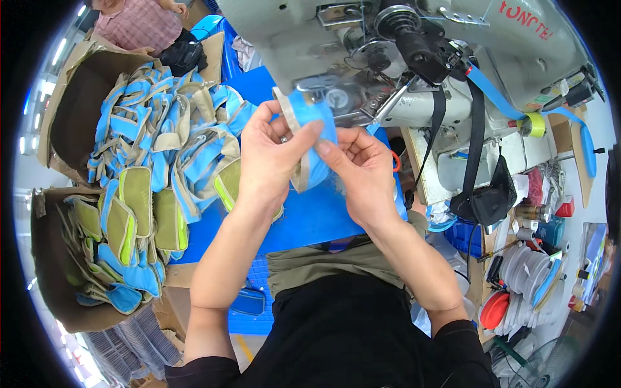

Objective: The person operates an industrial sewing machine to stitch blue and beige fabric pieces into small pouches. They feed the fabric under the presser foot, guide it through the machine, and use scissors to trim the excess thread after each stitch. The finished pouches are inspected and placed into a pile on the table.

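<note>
A blue fabric strip with beige edging [310, 139] is held up between both hands, just in front of a grey sewing machine [284, 39]. My left hand [268, 145] pinches its left side, thumb lying across the blue face. With thumb and bent fingers, my right hand [359, 165] grips the strip's right edge. Part of the strip hides behind my fingers. Beneath the hands lies a blue tabletop [310, 220]. A flat green piece with a yellow-green edge [228, 184] lies on it, partly covered by my left wrist.
Blue and beige fabric strips [162, 123] heap up on the left, by an open cardboard box [65, 110]. A second box [48, 258] holds green and blue pieces. Blue tape [491, 90] runs off the machine to the right, near white spools [521, 271]. Another person [139, 26] is at the far left.
</note>
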The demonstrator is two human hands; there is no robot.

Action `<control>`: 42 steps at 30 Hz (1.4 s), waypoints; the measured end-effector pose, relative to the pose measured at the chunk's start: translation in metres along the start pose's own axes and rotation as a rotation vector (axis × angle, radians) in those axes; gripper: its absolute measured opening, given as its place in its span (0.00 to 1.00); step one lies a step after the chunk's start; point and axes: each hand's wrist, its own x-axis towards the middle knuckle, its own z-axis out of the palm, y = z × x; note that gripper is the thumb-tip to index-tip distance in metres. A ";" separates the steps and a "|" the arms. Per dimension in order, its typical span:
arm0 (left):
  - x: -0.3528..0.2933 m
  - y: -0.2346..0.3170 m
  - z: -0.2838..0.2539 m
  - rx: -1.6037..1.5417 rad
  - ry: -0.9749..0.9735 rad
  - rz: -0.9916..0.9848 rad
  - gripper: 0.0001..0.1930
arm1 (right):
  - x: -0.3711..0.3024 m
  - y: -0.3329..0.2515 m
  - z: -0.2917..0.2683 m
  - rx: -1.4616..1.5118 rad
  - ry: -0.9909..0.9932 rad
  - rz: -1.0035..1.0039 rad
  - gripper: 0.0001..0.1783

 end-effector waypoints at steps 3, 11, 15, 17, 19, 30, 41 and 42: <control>-0.003 0.000 0.001 -0.033 -0.007 -0.012 0.14 | 0.001 -0.002 0.000 -0.041 0.012 0.003 0.10; -0.013 -0.012 -0.002 -0.205 0.026 -0.081 0.05 | 0.000 0.000 0.002 -0.030 -0.001 0.000 0.11; -0.020 -0.017 0.001 -0.239 0.079 -0.037 0.08 | -0.002 -0.002 -0.001 -0.008 -0.022 0.000 0.11; -0.021 -0.018 0.001 -0.249 0.082 -0.031 0.10 | -0.003 -0.004 -0.002 -0.010 -0.024 0.013 0.12; -0.021 -0.020 -0.002 -0.249 0.075 -0.034 0.12 | -0.003 -0.003 -0.003 -0.002 -0.029 0.019 0.12; -0.025 -0.018 0.005 -0.145 0.101 0.057 0.12 | 0.001 -0.007 -0.003 -0.020 -0.006 0.070 0.12; -0.024 -0.021 -0.001 -0.211 0.061 0.016 0.12 | -0.002 -0.002 -0.004 0.002 -0.008 0.067 0.11; -0.025 -0.021 -0.001 -0.211 0.062 0.014 0.12 | -0.002 -0.002 -0.004 0.003 -0.006 0.066 0.11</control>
